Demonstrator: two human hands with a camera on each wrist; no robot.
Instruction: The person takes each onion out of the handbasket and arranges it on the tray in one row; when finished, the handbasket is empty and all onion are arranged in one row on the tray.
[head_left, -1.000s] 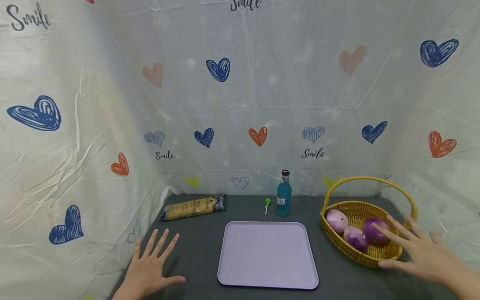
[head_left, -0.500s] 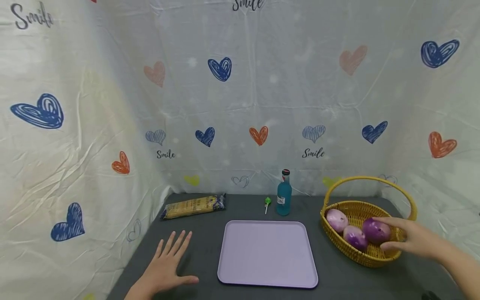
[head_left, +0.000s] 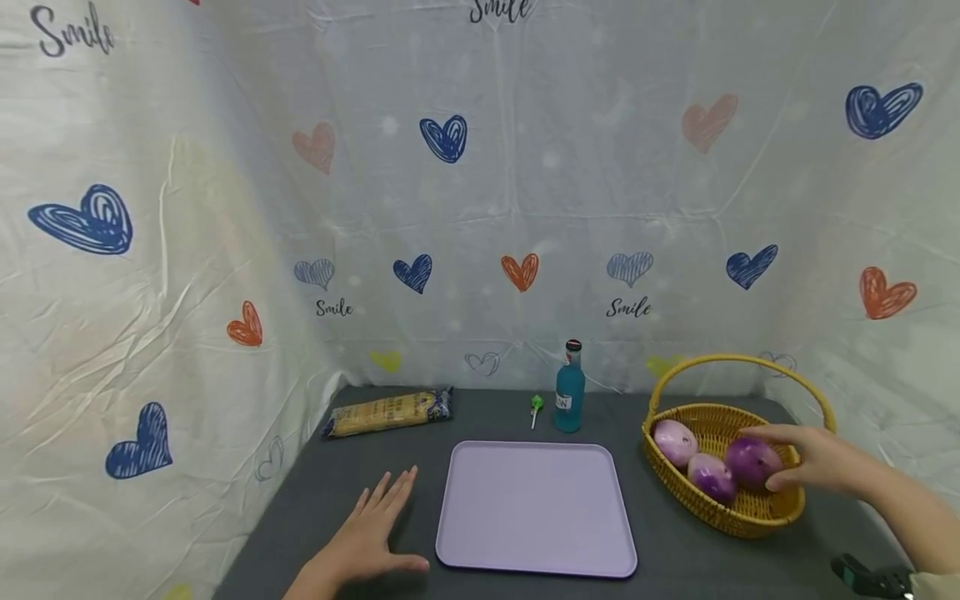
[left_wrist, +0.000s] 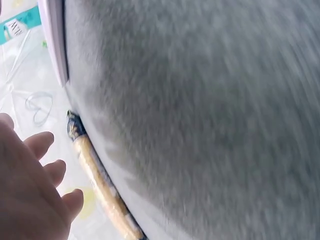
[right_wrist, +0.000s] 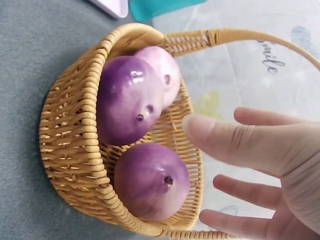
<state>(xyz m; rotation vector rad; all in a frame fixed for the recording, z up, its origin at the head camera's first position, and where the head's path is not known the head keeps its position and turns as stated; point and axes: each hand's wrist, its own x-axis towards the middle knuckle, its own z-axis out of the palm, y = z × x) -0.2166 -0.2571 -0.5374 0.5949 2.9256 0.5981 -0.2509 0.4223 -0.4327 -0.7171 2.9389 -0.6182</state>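
My right hand is over the right side of a yellow wicker basket, its thumb and fingers around a dark purple onion. In the right wrist view, that hand has its fingers spread with a gap to this onion. Also in the basket lie a pale purple onion and a two-toned purple onion. My left hand hovers with fingers extended over the dark tabletop, left of a lilac tray. It holds nothing.
Behind the tray stand a blue bottle and a green lollipop. A yellow packet lies at the back left. The basket's handle arches up behind the onions. A heart-printed sheet hangs around the table.
My right hand has lowered from spread fingers above the basket to a bent-finger pose beside the dark onion. The left hand has moved right toward the tray.
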